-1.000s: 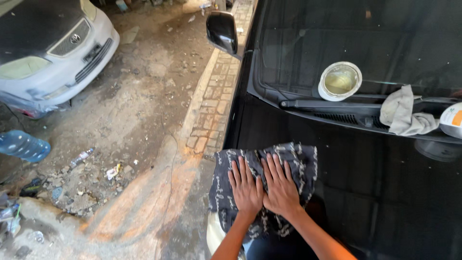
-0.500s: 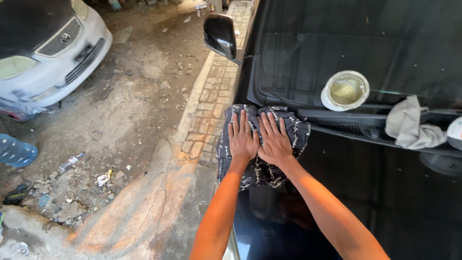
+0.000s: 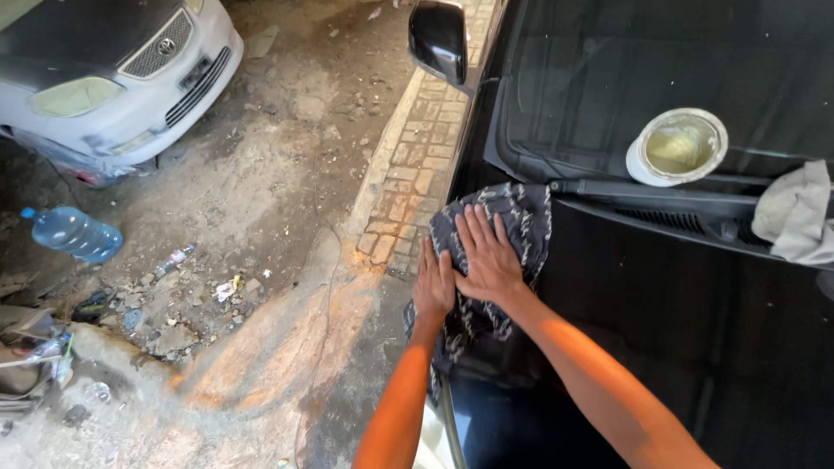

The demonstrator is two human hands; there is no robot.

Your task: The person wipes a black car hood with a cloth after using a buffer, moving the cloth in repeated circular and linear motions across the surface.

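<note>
Two cars fill most of the view: black car (image 3: 660,347) on the right, its hood under both hands, and white car (image 3: 113,78) at upper left, front end only, parked on dirt ground (image 3: 287,191). Brick strip (image 3: 408,182) runs along the black car's side, below the side mirror (image 3: 439,39). Dark patterned cloth (image 3: 521,217) lies spread on the hood's left edge, just below the windshield corner, its lower end hanging toward the fender. Right hand (image 3: 486,256) presses flat on the cloth, fingers (image 3: 473,230) spread open, gripping nothing. Left hand (image 3: 434,282) is flat beside it on the cloth's left edge, fingers straight and together. Grey rag (image 3: 795,217) sits bunched by the wiper (image 3: 643,188). Round white tub (image 3: 678,146) of pale paste rests on the windshield. Blue water bottle (image 3: 74,234) lies on the ground at far left.
</note>
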